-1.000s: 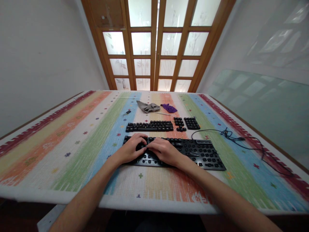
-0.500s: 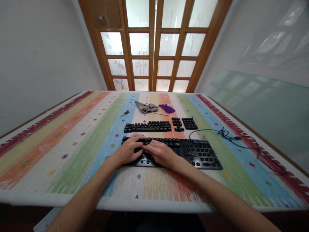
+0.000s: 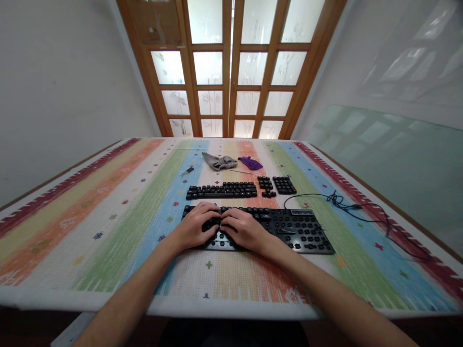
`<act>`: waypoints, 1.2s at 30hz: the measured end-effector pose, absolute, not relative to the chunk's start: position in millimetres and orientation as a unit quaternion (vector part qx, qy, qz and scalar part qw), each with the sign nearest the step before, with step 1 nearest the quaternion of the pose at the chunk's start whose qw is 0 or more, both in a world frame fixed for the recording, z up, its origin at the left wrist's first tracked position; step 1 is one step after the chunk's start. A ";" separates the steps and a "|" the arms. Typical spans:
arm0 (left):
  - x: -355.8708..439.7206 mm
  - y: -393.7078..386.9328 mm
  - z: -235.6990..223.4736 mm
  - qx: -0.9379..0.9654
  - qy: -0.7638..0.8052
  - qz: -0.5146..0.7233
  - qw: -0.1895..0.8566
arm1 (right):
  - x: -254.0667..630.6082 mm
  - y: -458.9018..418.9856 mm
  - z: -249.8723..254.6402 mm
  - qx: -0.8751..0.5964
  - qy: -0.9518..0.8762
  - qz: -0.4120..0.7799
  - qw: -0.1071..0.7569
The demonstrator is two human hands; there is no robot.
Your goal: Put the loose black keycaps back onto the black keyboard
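The tablecloth (image 3: 119,241) left of the keyboard (image 3: 285,230) offers passage; right of it, the cable (image 3: 356,206) obstructs.

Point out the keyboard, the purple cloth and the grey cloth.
Keyboard (image 3: 278,225): head view, on its top face, right of centre.
Purple cloth (image 3: 251,163): head view, on its bunched middle.
Grey cloth (image 3: 218,162): head view, on its crumpled middle.

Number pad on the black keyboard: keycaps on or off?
Off: the black keyboard shows bare switches there; a block of keycaps lies beyond it.
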State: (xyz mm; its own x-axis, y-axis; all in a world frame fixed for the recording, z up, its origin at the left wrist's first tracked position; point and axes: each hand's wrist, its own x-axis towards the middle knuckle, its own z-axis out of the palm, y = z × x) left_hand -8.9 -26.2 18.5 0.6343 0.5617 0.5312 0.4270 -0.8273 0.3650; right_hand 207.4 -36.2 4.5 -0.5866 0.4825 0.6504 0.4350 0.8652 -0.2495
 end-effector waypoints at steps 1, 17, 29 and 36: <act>-8.7 -26.1 18.4 0.898 0.276 0.326 0.102 | 208.3 -37.2 6.3 -0.259 -0.891 0.039 0.372; -5.6 -29.5 19.1 0.899 0.292 0.307 0.114 | 212.5 -36.9 7.5 -0.302 -0.884 0.052 0.354; -2.0 -30.0 16.1 0.896 0.292 0.316 0.109 | 207.5 -42.9 19.7 -0.304 -0.911 -0.043 0.274; 3.0 -29.0 8.5 0.893 0.318 0.300 0.107 | 197.1 -53.9 27.8 -0.380 -0.912 -0.055 0.143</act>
